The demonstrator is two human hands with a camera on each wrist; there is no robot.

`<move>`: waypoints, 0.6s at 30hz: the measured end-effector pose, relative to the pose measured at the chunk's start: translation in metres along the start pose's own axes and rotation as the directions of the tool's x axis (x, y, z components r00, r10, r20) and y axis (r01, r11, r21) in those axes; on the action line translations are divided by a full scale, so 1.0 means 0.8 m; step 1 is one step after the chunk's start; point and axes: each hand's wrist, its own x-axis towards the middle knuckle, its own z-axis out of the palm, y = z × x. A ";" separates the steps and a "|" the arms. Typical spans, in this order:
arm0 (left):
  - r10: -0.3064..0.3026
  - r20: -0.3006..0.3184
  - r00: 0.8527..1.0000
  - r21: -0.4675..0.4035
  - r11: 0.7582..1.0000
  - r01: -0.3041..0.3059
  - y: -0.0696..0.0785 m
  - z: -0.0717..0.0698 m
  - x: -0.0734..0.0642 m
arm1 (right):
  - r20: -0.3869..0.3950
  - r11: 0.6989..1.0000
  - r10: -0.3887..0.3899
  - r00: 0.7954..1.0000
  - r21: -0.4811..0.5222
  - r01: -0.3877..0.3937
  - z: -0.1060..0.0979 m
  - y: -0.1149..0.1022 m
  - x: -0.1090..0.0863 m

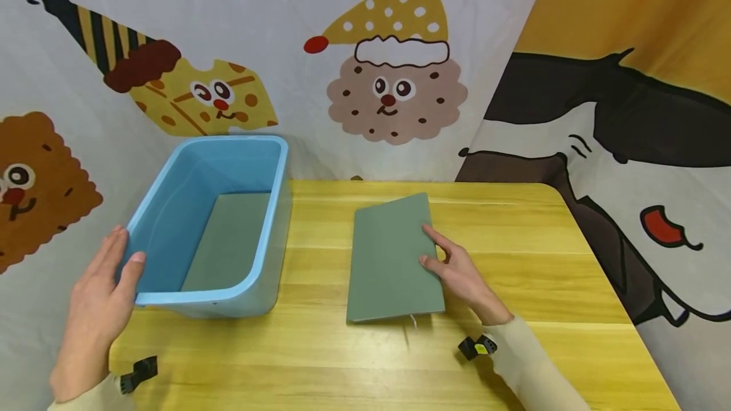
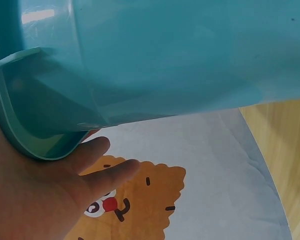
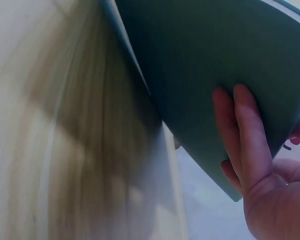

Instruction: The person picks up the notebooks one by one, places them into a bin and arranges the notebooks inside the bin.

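A light blue plastic bin stands on the left of the table, and the left hand holds its left rim, thumb over the inner side and fingers outside. The left wrist view shows straight fingers below the rim. Inside the bin lies a flat grey-green notebook. The right hand pinches another grey-green notebook by its right edge, thumb on the upper cover. Fingers press its underside in the right wrist view, where the notebook tilts above the table. A pale ribbon hangs from its near edge.
The wooden table has a rounded back right corner. A cloth backdrop printed with cartoon cookies and cheese hangs right behind the table and bin. Each wrist wears a black strap.
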 end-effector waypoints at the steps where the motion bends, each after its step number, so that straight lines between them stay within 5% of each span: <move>1: 0.003 0.001 1.000 -0.002 1.000 -0.003 0.000 0.000 0.000 | -0.009 1.000 -0.001 1.000 0.001 0.001 -0.001 -0.001 -0.001; 11: 0.026 -0.001 1.000 -0.020 0.999 -0.026 0.000 -0.001 -0.003 | -0.082 0.999 -0.039 0.996 0.001 0.039 -0.002 -0.011 -0.007; 18: 0.023 -0.003 1.000 -0.009 1.000 -0.023 -0.001 0.000 -0.003 | -0.104 0.989 -0.015 0.994 0.142 0.029 0.003 -0.020 -0.013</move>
